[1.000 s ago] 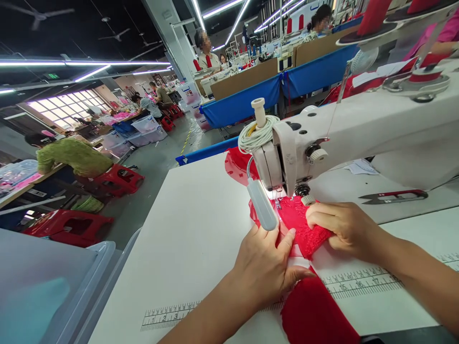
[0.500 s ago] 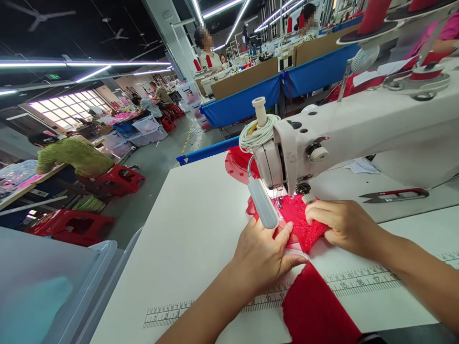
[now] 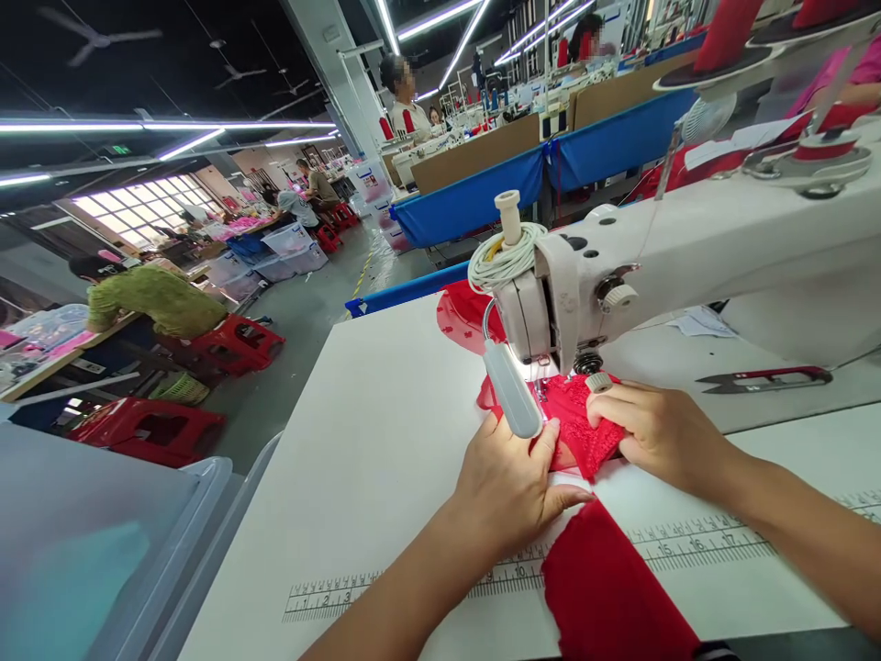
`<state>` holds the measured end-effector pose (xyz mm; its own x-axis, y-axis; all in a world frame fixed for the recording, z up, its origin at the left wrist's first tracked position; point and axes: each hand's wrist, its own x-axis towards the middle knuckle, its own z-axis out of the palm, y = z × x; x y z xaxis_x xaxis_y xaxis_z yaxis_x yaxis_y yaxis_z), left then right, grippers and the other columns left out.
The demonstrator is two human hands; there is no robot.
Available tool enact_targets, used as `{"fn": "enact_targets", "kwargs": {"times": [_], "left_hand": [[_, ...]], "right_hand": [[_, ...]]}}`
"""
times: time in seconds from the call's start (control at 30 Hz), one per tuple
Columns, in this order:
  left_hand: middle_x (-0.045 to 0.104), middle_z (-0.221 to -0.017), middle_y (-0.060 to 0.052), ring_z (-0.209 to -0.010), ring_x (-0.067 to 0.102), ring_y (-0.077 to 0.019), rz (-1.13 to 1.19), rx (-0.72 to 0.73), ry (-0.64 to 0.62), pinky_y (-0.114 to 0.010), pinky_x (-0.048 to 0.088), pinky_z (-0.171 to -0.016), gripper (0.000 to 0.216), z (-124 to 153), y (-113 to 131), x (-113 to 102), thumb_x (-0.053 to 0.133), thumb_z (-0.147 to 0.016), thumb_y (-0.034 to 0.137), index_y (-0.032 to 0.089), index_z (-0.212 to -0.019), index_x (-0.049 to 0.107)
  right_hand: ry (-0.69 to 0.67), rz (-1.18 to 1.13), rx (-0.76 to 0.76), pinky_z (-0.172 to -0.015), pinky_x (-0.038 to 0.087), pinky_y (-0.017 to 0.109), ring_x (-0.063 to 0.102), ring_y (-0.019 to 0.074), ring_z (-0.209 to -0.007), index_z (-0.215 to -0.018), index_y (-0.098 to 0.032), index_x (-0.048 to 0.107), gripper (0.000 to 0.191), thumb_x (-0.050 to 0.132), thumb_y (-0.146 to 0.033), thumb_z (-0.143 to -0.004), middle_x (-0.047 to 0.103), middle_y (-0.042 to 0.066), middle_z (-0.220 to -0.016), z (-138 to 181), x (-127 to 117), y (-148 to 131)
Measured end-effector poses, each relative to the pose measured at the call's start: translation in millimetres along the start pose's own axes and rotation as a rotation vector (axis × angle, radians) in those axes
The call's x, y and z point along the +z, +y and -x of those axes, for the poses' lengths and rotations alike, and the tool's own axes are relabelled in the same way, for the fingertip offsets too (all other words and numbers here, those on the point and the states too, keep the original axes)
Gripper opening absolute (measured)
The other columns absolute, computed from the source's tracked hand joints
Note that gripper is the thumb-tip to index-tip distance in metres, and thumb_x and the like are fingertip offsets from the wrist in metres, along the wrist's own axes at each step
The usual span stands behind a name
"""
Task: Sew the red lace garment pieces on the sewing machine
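Note:
Red lace fabric [image 3: 584, 424] lies under the needle and presser foot [image 3: 541, 389] of a white sewing machine [image 3: 716, 234]. My left hand [image 3: 506, 482] rests flat on the near left part of the fabric, thumb spread out to the right. On the right, my right hand [image 3: 657, 436] grips the edge of the lace with bent fingers; its fingertips are partly hidden. A grey work lamp [image 3: 513, 390] hangs by the needle and covers some of my left fingertips. Below my left thumb, a darker red piece of cloth [image 3: 612, 588] runs over the table's front edge.
Thread snips [image 3: 763, 378] lie right of the machine head. A ruler scale [image 3: 330, 597] is printed along the front of the white table [image 3: 372, 413]. Red sheer fabric [image 3: 468, 317] lies behind the lamp. A plastic bin [image 3: 206, 514] stands left; co-workers sit farther off.
The view has shifted slightly, so the scene sits a little further right. Both hands stay on the fabric in nearly the same pose; the lace has bunched slightly near the presser foot.

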<state>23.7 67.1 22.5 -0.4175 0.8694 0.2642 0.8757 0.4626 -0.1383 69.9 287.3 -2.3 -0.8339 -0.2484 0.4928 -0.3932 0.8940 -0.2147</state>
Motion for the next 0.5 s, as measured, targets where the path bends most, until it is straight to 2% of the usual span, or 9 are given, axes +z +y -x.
{"fn": "enact_targets", "kwargs": {"times": [0.3, 0.5], "left_hand": [[0.067, -0.093, -0.014, -0.073, 0.058, -0.0226, -0.017, -0.005, 0.071, -0.035, 0.042, -0.07, 0.077, 2.1, 1.6, 6.1, 0.021, -0.093, 0.071, 0.012, -0.118, 0.064], [0.067, -0.092, -0.014, -0.082, 0.059, -0.0261, -0.041, 0.01, 0.118, -0.038, 0.041, -0.075, 0.081, 2.7, -2.4, 9.2, 0.015, -0.093, 0.07, 0.012, -0.121, 0.064]], "right_hand": [[0.024, 0.014, -0.009, -0.047, 0.029, 0.024, 0.049, 0.0146, -0.059, -0.072, -0.022, 0.052, 0.032, 0.038, 0.0, -0.053, 0.057, -0.003, -0.064, -2.4, 1.1, -0.3], [0.041, 0.002, -0.004, -0.048, 0.033, 0.024, 0.051, 0.0152, -0.062, -0.074, -0.022, 0.054, 0.034, 0.038, 0.0, -0.054, 0.06, -0.003, -0.065, -4.6, 2.5, -0.2]]}}
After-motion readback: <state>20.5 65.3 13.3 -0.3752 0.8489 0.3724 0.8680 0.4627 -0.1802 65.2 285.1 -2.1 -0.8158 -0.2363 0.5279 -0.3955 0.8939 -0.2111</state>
